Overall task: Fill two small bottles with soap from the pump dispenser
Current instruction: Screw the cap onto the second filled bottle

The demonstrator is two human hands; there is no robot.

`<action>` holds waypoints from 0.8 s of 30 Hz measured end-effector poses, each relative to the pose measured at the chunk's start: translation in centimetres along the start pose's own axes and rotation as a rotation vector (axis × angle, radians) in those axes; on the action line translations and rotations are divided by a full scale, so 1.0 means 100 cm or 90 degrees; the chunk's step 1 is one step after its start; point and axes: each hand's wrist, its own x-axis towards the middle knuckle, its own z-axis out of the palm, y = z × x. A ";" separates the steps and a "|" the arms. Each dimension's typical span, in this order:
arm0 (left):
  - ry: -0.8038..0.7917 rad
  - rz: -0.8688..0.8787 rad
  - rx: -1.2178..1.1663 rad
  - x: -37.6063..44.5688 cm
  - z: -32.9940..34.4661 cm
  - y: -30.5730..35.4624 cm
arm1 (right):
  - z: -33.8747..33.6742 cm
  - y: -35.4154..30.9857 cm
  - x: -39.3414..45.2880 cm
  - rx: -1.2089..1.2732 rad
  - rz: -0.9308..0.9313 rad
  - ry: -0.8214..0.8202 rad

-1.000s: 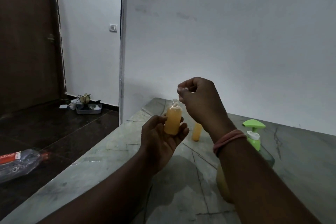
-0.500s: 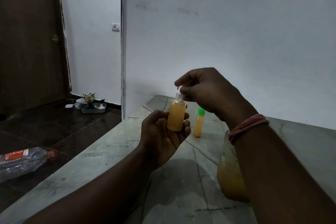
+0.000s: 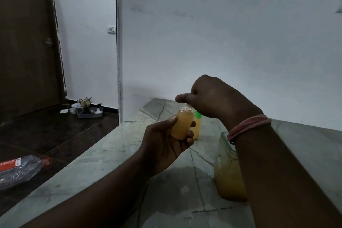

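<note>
The left hand (image 3: 162, 146) is gripping a small soap-filled bottle (image 3: 182, 123) above the worktop (image 3: 103, 163); the right hand (image 3: 212, 98) is pinching at its neck. A green-capped bottle (image 3: 197, 126) is standing behind.

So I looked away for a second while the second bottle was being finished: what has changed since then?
The right hand has come down from just above the small bottle to its neck, fingers pinched there; what they hold is hidden. The pump dispenser head is now hidden behind the right arm. The left hand still grips the filled bottle upright, and the green-capped bottle still stands on the counter.
</note>
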 end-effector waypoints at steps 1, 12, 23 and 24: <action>-0.002 0.002 0.003 0.000 0.000 0.000 | -0.001 0.000 -0.002 -0.020 0.013 0.021; 0.000 0.013 -0.032 -0.001 -0.001 0.002 | -0.011 -0.002 -0.008 0.102 -0.120 -0.070; 0.016 0.099 0.009 0.002 -0.002 0.003 | -0.003 0.009 -0.004 0.016 0.008 -0.032; 0.014 0.100 -0.004 0.002 -0.003 0.005 | -0.005 0.009 -0.003 0.046 -0.028 -0.063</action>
